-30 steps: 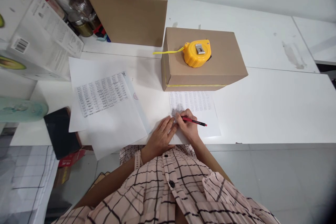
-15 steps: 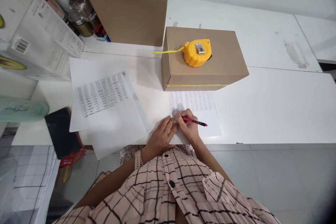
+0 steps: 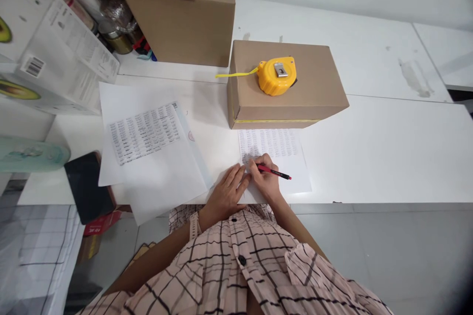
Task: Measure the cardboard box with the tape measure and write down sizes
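My right hand (image 3: 266, 177) is closed around a red and black pen (image 3: 274, 171). Its tip is hidden behind my fingers, over a printed sheet (image 3: 295, 174) at the table's front edge. My left hand (image 3: 229, 188) lies flat at the sheet's left edge, fingers stretched out. Just behind the sheet stands a closed cardboard box (image 3: 310, 76), with a yellow strip along its lower front side. On top of the box rests a yellow tape measure (image 3: 277, 76), a short length of its tape sticking out to the left.
Several printed papers (image 3: 166, 187) lie to the left, overhanging the table edge. A dark phone (image 3: 89, 188) and a green bottle (image 3: 33, 154) are at far left. Larger cardboard boxes (image 3: 185, 29) and a white carton (image 3: 66, 64) stand behind them.
Both hands, the pen and the sheet stay practically in place. The view has shifted very slightly; nothing has been picked up or let go.
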{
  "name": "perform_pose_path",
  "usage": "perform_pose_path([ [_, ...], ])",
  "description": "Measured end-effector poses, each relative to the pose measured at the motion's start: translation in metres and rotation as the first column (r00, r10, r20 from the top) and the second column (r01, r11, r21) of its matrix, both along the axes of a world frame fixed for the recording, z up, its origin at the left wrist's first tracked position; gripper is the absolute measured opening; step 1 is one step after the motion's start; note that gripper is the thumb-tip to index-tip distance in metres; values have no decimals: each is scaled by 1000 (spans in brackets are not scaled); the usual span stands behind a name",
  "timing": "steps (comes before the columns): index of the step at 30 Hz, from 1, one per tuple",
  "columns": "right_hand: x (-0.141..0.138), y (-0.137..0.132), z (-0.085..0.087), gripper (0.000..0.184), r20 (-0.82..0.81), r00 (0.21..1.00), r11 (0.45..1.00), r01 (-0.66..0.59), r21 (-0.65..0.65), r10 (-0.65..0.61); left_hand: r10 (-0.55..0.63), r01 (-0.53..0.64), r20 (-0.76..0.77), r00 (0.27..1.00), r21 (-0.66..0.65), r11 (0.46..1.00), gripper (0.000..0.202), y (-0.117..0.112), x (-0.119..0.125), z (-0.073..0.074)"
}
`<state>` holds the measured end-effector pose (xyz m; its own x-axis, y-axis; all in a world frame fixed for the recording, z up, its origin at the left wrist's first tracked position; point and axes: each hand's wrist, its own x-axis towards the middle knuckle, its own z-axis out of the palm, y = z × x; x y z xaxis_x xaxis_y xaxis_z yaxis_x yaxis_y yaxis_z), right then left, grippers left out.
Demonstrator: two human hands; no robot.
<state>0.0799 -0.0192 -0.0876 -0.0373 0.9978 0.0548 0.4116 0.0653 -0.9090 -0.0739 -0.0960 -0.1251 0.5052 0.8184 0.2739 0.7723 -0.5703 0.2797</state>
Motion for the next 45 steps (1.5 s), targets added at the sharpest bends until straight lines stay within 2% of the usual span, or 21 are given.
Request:
perform_pose_path([
  [12, 2, -2, -4, 27, -7, 999, 999, 49, -8, -49, 9, -7, 34, 999, -41, 999, 90, -1, 1, 0],
  [19, 1, -1, -1, 27, 5, 1000, 1000, 17, 3, -17, 5, -3, 38, 999, -47, 999, 90, -1, 1, -1],
  [28, 3, -3, -7, 27, -29, 999, 999, 32, -23, -32, -1, 3, 24, 1000, -60, 998, 89, -1, -1, 1],
  [32, 5, -3, -8, 29, -112, 988, 993, 101, -55, -106, 0, 1, 18, 1000, -56, 998, 90, -1, 0, 2],
  [35, 6, -2, -5, 24, -151, 978, 989, 136, -52, -142, 5, -5, 5, 1000, -21, 1000, 91, -1, 0, 1],
  [39, 7, -2, -5, 21, -109, 993, 999, 38, 7, -37, 37, -38, 11, 999, 91, 995, 89, -2, -1, 3],
  [41, 10, -4, -9, 23, -81, 996, 999, 26, 30, -24, 48, -48, 5, 999, 174, 984, 87, -1, -1, 3],
  [43, 18, -5, -15, 27, -60, 997, 999, 49, -10, -49, 65, -64, 4, 998, 258, 964, 85, 1, -1, -3],
  [45, 33, -2, -19, 32, -18, 997, 997, 73, 14, -73, 95, -98, 26, 995, 341, 935, 79, 5, 1, -14],
])
